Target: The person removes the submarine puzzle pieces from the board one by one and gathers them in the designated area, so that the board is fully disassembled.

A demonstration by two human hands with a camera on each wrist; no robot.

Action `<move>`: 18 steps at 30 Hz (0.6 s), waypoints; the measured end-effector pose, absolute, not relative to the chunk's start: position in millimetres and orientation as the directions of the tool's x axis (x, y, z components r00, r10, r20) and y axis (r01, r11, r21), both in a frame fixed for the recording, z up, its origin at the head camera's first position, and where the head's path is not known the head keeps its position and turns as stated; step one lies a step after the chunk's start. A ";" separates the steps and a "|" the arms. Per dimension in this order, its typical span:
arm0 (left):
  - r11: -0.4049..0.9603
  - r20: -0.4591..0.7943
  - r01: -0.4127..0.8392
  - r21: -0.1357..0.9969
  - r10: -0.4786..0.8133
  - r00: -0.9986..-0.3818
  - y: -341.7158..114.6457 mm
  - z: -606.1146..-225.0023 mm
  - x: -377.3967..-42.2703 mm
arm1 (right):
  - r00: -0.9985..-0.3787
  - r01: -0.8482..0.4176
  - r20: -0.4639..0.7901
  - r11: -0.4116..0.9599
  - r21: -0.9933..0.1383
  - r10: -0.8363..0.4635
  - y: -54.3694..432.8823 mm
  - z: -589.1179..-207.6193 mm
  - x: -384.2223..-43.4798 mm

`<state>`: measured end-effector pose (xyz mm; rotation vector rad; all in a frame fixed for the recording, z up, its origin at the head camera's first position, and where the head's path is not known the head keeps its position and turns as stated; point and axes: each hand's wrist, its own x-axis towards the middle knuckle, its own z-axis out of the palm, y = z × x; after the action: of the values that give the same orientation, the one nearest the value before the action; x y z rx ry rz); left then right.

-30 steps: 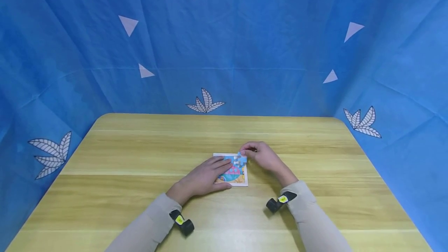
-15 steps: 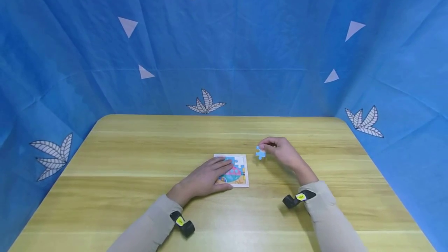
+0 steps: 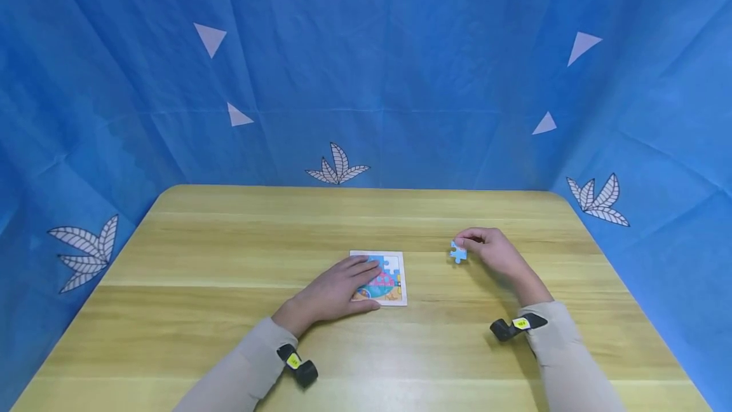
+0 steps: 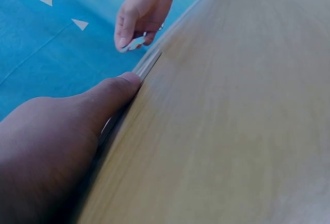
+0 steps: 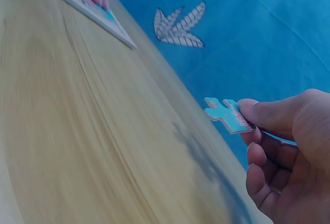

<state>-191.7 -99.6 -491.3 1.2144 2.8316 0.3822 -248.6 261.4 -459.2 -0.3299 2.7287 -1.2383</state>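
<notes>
A light-blue jigsaw piece (image 3: 458,253) is pinched between the thumb and fingers of my right hand (image 3: 493,250), held over the table to the right of the puzzle. The right wrist view shows the jigsaw piece (image 5: 227,117) close up, with its knobs pointing away from the hand. My left hand (image 3: 337,286) lies with its fingers stretched across the jigsaw puzzle (image 3: 394,301), covering its left part. This puzzle has a white frame and a colourful picture, and a white gap shows at its upper right. In the left wrist view the left thumb (image 4: 116,90) touches the puzzle's edge.
The wooden table (image 3: 257,227) reaches out on all sides of the puzzle. Behind it and at both sides hangs a blue cloth (image 3: 434,68) with leaf and triangle prints. A black wrist camera (image 3: 503,329) sits on the right sleeve.
My right hand has lifted the jigsaw piece away from the puzzle's upper right corner and carried it to the right, leaving a white gap there. The left hand has stayed in place.
</notes>
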 end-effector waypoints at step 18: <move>0.676 0.037 0.693 0.250 0.709 -0.705 -99.4 -493.8 -193.8 | -0.965 -0.137 -0.070 0.712 -0.689 -0.254 304.0 -467.5 -249.3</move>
<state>-193.8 -99.4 -493.8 1.1799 2.8183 0.3806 -249.3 304.0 -467.5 -0.3170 2.7571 -1.0898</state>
